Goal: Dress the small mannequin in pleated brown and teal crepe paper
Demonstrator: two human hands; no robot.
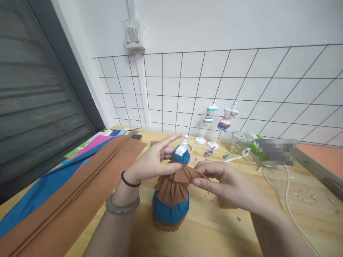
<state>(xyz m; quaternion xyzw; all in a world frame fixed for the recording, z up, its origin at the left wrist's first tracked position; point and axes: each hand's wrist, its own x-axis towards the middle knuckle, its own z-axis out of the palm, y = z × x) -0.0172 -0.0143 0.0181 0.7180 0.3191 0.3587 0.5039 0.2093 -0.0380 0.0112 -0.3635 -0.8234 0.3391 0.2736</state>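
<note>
A small dress form with a white neck and a blue top stands at the centre. Brown pleated paper wraps its waist, over a blue skirt with a brown jagged hem. My left hand is at the form's left side, its thumb pressing the brown paper at the waist and its index finger stretched out behind. My right hand pinches a folded end of the brown strip between thumb and fingers, to the right of the waist.
Long brown and blue sheets lie at the left. Two small dress forms stand near the wall grid. A glass jar, tape, paper scraps and a white cable are at the right.
</note>
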